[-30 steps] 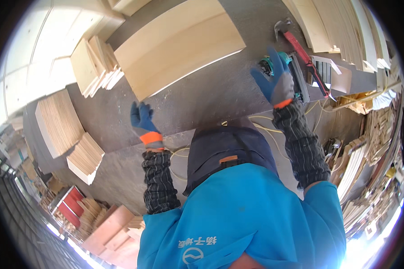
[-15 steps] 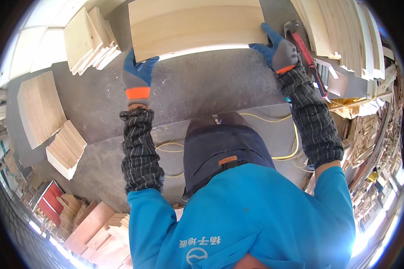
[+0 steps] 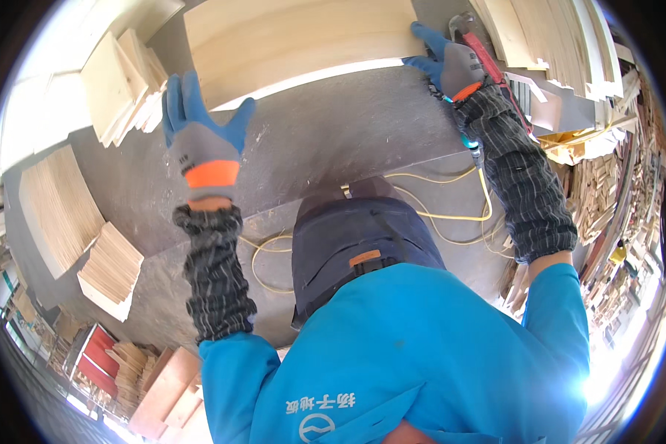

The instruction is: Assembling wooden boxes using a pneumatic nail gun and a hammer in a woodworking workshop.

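A wide light wooden board (image 3: 296, 41) lies at the far side of the dark worktop, its front edge bright white; whether more boards lie under it I cannot tell. My left hand (image 3: 203, 129), in a blue and grey glove with an orange cuff, is open, fingers spread, just off the board's front left corner. At the opposite corner my right hand (image 3: 455, 65), gloved alike, touches the board with fingers apart, some by its right end and one at the front edge. A hammer (image 3: 485, 59) with a red and black handle lies beside the right hand, partly behind its wrist.
Stacks of thin boards stand at the far left (image 3: 118, 81) and far right (image 3: 547, 41). Two more stacks (image 3: 63, 207) (image 3: 111, 270) lie at the left. A yellow hose (image 3: 451, 217) loops below the worktop's near edge. Scrap wood (image 3: 607, 177) is piled at the right.
My left hand has let go of the board's left corner and moved left, its fingers spreading. The right hand stays at its corner. The whole view has shifted slightly.
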Tool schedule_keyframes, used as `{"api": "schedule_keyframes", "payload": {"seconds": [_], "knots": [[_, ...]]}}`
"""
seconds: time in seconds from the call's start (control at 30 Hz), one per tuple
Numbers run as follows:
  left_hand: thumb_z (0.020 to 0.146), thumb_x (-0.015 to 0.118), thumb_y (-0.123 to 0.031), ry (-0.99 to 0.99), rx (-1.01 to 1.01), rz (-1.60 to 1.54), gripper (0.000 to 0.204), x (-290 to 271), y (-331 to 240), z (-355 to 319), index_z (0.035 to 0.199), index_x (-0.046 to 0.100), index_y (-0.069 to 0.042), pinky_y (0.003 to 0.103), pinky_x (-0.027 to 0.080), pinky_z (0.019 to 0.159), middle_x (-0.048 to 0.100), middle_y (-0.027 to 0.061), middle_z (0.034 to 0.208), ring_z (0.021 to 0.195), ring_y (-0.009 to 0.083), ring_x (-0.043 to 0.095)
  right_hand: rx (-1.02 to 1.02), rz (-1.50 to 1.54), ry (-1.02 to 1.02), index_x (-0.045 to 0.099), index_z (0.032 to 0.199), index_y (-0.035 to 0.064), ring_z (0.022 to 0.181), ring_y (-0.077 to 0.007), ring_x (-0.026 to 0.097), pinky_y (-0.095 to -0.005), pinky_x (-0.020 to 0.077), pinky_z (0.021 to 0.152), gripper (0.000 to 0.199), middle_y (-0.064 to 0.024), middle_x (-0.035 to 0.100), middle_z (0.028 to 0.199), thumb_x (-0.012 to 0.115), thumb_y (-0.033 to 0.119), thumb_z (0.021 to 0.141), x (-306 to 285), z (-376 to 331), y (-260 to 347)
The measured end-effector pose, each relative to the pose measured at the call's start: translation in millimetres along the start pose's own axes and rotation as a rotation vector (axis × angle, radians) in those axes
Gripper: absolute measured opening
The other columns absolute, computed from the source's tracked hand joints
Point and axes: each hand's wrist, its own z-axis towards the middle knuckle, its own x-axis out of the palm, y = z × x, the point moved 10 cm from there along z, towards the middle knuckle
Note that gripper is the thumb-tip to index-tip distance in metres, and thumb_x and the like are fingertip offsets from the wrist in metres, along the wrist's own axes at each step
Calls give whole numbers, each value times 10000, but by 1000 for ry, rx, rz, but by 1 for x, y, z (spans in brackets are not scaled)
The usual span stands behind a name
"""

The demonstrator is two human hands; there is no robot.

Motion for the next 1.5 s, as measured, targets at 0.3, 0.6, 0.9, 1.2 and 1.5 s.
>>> {"api": "schedule_keyframes", "payload": {"seconds": [0.3, 0.6, 0.9, 1.2, 1.5], "knots": [[810, 927, -324, 95, 650, -136, 407, 85, -151, 26, 1150, 816, -129, 506, 558, 1046, 742, 107, 1333, 1224, 379, 687, -7, -1, 73, 546, 1584, 130, 1069, -375, 770, -475, 605, 939, 730, -234, 776, 1178, 822, 397, 963, -7, 4, 23], [771, 939, -229, 3, 675, -232, 252, 88, -153, 31, 970, 813, -140, 498, 576, 931, 771, 64, 1160, 1099, 338, 729, 54, 146, -36, 511, 1614, 178, 1100, -340, 771, -465, 616, 925, 709, -203, 775, 1230, 804, 314, 983, -35, -65, -38], [760, 941, -209, 42, 673, -227, 287, 92, -156, 32, 985, 775, -146, 489, 569, 924, 745, 61, 1200, 1135, 338, 719, 434, -309, -30, 401, 1601, 9, 1011, -459, 753, -569, 592, 848, 923, -232, 744, 1242, 794, 493, 920, 43, -149, -108], [768, 946, -210, 55, 645, -244, 275, 89, -154, 34, 979, 784, -138, 486, 568, 934, 748, 59, 1205, 1128, 338, 721, 537, 292, -66, 695, 1309, 69, 873, -326, 778, -444, 585, 783, 502, -161, 782, 988, 780, 282, 862, -9, -154, -118], [780, 947, -225, 44, 611, -252, 253, 92, -146, 33, 964, 792, -151, 495, 561, 971, 758, 53, 1197, 1154, 338, 722, 610, 959, 95, 695, 1208, -33, 686, -108, 633, -300, 510, 616, 368, -32, 668, 821, 735, 223, 947, -82, -148, 28]]}}
